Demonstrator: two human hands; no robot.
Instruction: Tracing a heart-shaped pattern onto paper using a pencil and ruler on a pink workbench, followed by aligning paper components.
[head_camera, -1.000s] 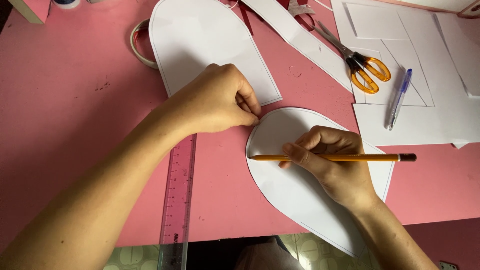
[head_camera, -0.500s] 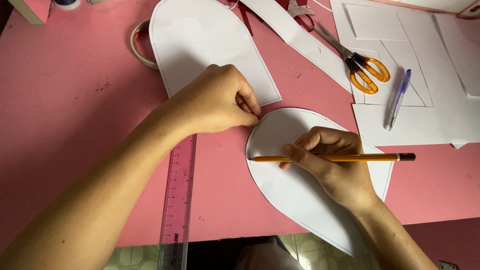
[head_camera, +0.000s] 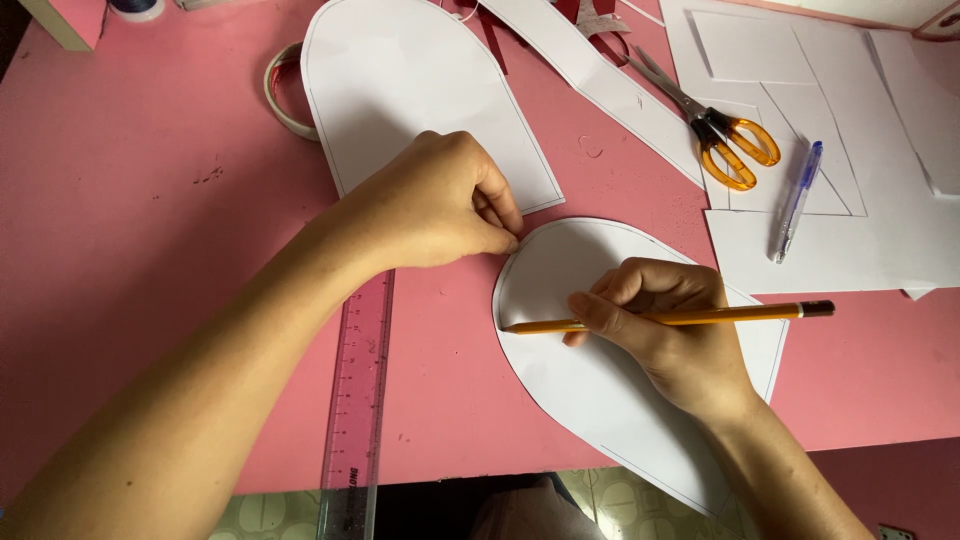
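Observation:
My right hand (head_camera: 670, 335) grips a yellow pencil (head_camera: 760, 314), its tip resting at the left edge of a white rounded paper cut-out (head_camera: 600, 400) lying on the pink table. The fingertips of my left hand (head_camera: 440, 200) are pinched together at the cut-out's upper left rim, pressing it down. A second, larger rounded white cut-out (head_camera: 420, 90) lies just beyond my left hand.
A clear pink ruler (head_camera: 355, 400) runs under my left forearm to the table's front edge. Orange-handled scissors (head_camera: 720, 135) and a blue pen (head_camera: 797, 200) lie on white paper sheets (head_camera: 880, 240) at the right. A tape roll (head_camera: 280, 90) sits at the upper left.

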